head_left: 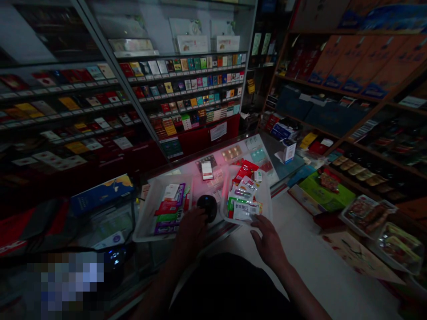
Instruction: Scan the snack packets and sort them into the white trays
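Note:
My left hand (192,229) is closed at the left side of a black, rounded barcode scanner (208,205), its fingers dim in the low light. A reddish glow falls on the glass counter beyond the scanner. My right hand (268,242) has its fingers stretched and its thumb apart, at the near rim of the right white plastic basket (268,195). Its fingertips reach a white snack packet (243,209) lying on top of other colourful packets. To the left, another white basket (144,218) holds purple, red and green packets (170,213).
The glass counter (176,171) runs across in front of me, with a blue box (102,193) at its left. Cigarette shelves (187,82) line the back wall. On the right stand wooden shelves (353,95), a green box (328,189) and trays of packaged goods (368,213).

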`<state>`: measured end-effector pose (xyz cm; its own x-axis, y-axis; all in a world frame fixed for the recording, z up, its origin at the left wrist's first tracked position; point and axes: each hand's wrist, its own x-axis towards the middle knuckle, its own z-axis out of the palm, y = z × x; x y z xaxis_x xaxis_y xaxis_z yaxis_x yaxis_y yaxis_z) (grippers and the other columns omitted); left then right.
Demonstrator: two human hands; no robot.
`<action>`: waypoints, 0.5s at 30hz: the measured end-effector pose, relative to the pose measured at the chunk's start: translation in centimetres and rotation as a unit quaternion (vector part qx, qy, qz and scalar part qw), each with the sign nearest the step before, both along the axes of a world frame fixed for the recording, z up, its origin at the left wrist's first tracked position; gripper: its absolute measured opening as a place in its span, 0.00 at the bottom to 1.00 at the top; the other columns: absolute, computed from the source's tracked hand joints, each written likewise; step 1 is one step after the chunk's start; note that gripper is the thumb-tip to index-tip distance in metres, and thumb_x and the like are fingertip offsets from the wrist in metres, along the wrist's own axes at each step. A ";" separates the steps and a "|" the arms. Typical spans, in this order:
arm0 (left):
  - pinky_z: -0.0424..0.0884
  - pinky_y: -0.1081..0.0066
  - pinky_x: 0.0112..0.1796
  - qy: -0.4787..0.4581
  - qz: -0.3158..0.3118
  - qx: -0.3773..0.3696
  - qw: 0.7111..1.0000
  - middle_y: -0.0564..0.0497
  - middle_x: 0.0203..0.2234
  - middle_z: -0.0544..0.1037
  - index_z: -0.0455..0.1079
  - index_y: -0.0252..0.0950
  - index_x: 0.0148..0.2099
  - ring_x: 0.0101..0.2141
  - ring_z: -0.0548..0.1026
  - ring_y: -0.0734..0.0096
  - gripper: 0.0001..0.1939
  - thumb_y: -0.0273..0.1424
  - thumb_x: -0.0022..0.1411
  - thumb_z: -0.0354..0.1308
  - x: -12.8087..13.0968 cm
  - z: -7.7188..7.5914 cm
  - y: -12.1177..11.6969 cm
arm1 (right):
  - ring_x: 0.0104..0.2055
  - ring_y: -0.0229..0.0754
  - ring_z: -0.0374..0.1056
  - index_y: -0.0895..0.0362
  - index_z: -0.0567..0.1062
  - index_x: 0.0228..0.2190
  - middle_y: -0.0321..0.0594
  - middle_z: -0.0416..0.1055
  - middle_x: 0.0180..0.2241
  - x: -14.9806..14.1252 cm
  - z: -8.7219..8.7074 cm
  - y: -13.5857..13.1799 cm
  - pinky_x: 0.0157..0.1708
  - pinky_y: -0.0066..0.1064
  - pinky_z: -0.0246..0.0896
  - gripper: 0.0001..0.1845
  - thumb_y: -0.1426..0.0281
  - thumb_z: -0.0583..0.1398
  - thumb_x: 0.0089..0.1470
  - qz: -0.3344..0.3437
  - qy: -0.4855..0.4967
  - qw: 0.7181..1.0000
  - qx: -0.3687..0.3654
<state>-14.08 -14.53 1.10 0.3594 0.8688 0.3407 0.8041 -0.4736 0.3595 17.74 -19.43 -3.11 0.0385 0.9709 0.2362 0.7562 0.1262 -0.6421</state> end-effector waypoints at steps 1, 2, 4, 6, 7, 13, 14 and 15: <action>0.66 0.51 0.63 0.003 0.013 -0.011 1.000 0.41 0.59 0.75 0.73 0.39 0.55 0.62 0.70 0.55 0.16 0.33 0.70 0.51 -0.8 -0.1 -0.2 | 0.64 0.56 0.64 0.54 0.79 0.43 0.52 0.70 0.60 -0.7 0.4 0.2 0.65 0.58 0.60 0.11 0.68 0.59 0.60 0.004 0.004 1.000 -0.001; 0.67 0.51 0.62 0.006 0.026 -0.023 0.999 0.42 0.59 0.75 0.73 0.39 0.56 0.61 0.70 0.55 0.16 0.34 0.70 0.51 -1.6 -0.3 -0.4 | 0.64 0.56 0.64 0.54 0.79 0.43 0.52 0.70 0.60 -1.3 0.8 0.5 0.65 0.58 0.60 0.11 0.68 0.59 0.61 0.008 0.006 1.000 -0.002; 0.68 0.51 0.61 0.010 0.051 -0.042 0.998 0.42 0.60 0.75 0.73 0.40 0.57 0.61 0.71 0.55 0.17 0.34 0.70 0.52 -3.3 -0.7 -0.5 | 0.64 0.56 0.65 0.54 0.79 0.43 0.51 0.70 0.60 -2.7 1.6 1.1 0.65 0.57 0.61 0.11 0.68 0.59 0.61 0.018 0.008 1.000 -0.008; 0.69 0.51 0.61 0.009 0.076 -0.056 0.995 0.42 0.60 0.75 0.73 0.39 0.57 0.60 0.72 0.54 0.17 0.34 0.69 0.52 -5.1 -1.3 -0.5 | 0.63 0.56 0.66 0.54 0.79 0.43 0.51 0.71 0.60 -4.1 2.3 1.7 0.65 0.57 0.61 0.11 0.68 0.59 0.61 0.031 0.010 0.999 -0.014; 0.70 0.51 0.60 0.008 0.089 -0.064 0.994 0.41 0.59 0.75 0.73 0.39 0.57 0.60 0.72 0.54 0.17 0.34 0.69 0.52 -6.1 -1.6 -0.4 | 0.63 0.56 0.66 0.53 0.79 0.43 0.51 0.71 0.59 -4.9 2.6 2.0 0.64 0.57 0.61 0.11 0.68 0.59 0.61 0.038 0.011 0.999 -0.016; 0.72 0.54 0.57 0.039 0.172 -0.120 0.977 0.40 0.56 0.78 0.73 0.36 0.55 0.55 0.76 0.53 0.18 0.34 0.66 0.54 -12.1 -3.0 0.2 | 0.61 0.54 0.69 0.53 0.78 0.44 0.50 0.73 0.57 -10.2 3.8 3.4 0.62 0.53 0.65 0.11 0.69 0.58 0.62 0.105 0.034 0.994 -0.024; 0.72 0.54 0.57 0.050 0.181 -0.129 0.974 0.40 0.56 0.78 0.74 0.37 0.54 0.55 0.76 0.53 0.17 0.34 0.66 0.54 -12.9 -3.1 0.4 | 0.60 0.53 0.69 0.53 0.78 0.43 0.50 0.74 0.57 -11.2 4.0 3.6 0.61 0.52 0.65 0.10 0.70 0.58 0.62 0.120 0.037 0.992 -0.029; 0.72 0.55 0.57 0.062 0.187 -0.139 0.971 0.41 0.55 0.78 0.74 0.37 0.54 0.55 0.76 0.53 0.17 0.34 0.65 0.55 -13.7 -3.2 0.6 | 0.59 0.52 0.70 0.54 0.78 0.43 0.50 0.74 0.56 -12.2 4.1 3.9 0.61 0.51 0.65 0.10 0.71 0.58 0.62 0.137 0.038 0.989 -0.035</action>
<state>-27.80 -13.96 -2.10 0.0253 0.9984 0.0497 0.9461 -0.0400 0.3215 5.50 -15.58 1.01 -0.2144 0.9610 0.1749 0.6491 0.2740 -0.7096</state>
